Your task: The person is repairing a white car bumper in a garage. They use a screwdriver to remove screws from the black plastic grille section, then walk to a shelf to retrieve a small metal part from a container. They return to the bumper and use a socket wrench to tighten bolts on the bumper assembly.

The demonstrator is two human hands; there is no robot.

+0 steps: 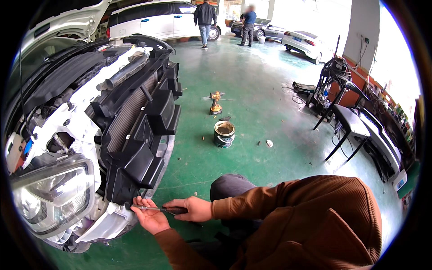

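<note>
My right hand (pixel 195 210) is closed around the black handle of a screwdriver (pixel 150 208), which lies nearly level and points left at the car. My left hand (pixel 153 219), palm turned up, has its fingers around the metal shaft near the tip. The tip is beside the lower corner of the black plastic front panel (pixel 135 157), close to a white bracket (pixel 108 223). What the tip touches is too small to make out. Just left of my hands is the car's headlight (pixel 56 195). The front bumper cover is off.
On the green floor (pixel 193 166) stand an open can (pixel 224 133) and an orange cordless drill (pixel 216 103). A black chair (pixel 348 121) is at the right, by a cluttered bench (pixel 396 121). Two people (pixel 205 20) and parked cars (pixel 148 22) are farther back.
</note>
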